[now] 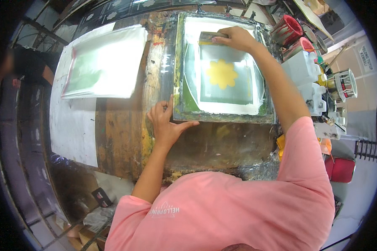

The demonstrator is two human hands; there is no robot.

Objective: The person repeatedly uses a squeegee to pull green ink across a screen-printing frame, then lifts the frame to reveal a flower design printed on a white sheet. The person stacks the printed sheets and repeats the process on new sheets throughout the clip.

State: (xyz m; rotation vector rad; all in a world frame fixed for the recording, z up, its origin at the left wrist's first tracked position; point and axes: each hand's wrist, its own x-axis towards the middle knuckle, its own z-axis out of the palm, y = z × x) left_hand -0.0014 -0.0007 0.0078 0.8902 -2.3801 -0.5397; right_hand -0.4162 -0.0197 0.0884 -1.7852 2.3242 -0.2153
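A screen-printing frame (226,118) lies flat on the worn wooden table, with a yellow flower shape (221,74) showing through its mesh. Near the far end of the mesh, my right hand (238,38) is closed around a squeegee (208,37) that rests across the screen. My left hand (164,124) is at the frame's near left corner, thumb along the near edge and fingers spread up the left side. Pale tape borders the inside of the mesh. Whatever lies beneath the screen shows only hazily.
A stack of clear plastic sheets (109,62) lies on white paper (73,129) at the left of the table (121,134). Paint-stained red tubs (287,30), white jugs (302,67) and a paint can (342,85) crowd the right edge. Another person (31,67) is at the far left.
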